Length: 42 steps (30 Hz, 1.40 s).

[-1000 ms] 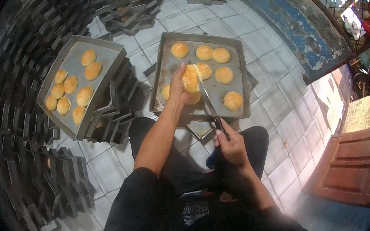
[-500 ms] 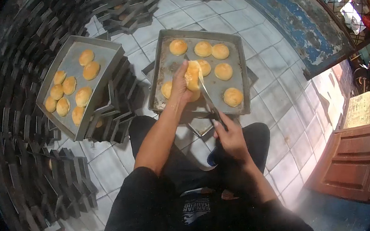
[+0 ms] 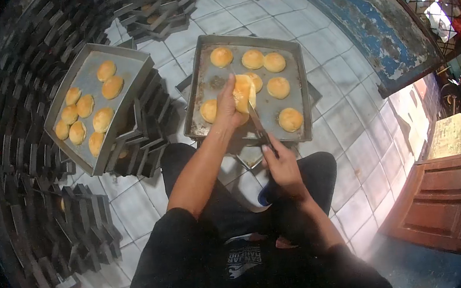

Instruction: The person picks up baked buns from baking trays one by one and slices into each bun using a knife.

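Observation:
My left hand [image 3: 228, 107] is wrapped round a golden bread bun [image 3: 244, 90] above the near part of a square metal tray [image 3: 303, 96]. Pale filling or crumb shows along the bun's right side, where the blade of a knife [image 3: 256, 119] touches it. In my right hand [image 3: 283, 165] is the knife's dark handle, just off the tray's front edge. Several round golden buns [image 3: 278, 88] lie spread on the tray beneath and around the held one. My left fingers are partly hidden behind the bun.
To the left, a second tray [image 3: 141, 56] with several buns rests on stacked trays [image 3: 144, 131]. More stacked metal trays [image 3: 81, 229] line the left side. A wooden panel [image 3: 441, 199] and a blue peeling board [image 3: 370, 25] stand at the right. Tiled floor [image 3: 348, 125] lies between.
The knife has drawn back a little toward me along the bun's right side, and its blade tip sits lower on the bun. My left hand still holds the bun, turned slightly.

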Each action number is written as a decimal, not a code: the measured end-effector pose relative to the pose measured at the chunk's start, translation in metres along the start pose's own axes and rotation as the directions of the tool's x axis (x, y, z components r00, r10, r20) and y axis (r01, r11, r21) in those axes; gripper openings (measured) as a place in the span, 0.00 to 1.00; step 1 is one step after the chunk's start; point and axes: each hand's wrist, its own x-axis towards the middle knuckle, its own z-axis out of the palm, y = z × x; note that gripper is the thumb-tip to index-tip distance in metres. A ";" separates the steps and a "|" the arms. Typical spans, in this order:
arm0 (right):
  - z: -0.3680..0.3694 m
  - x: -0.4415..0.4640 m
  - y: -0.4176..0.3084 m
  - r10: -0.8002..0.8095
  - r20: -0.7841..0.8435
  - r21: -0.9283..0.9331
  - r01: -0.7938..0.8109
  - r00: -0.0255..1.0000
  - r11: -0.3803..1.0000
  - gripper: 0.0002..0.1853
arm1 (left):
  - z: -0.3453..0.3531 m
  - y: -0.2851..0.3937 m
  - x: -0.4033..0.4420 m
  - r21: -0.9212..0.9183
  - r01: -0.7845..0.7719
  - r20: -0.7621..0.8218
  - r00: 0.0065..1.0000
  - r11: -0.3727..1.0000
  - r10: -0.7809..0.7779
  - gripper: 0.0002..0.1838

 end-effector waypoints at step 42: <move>-0.107 -0.024 0.054 0.237 0.162 0.584 -0.286 0.958 0.759 0.26 | -0.066 0.073 0.243 0.983 0.039 0.074 0.804 -0.177 0.590 0.38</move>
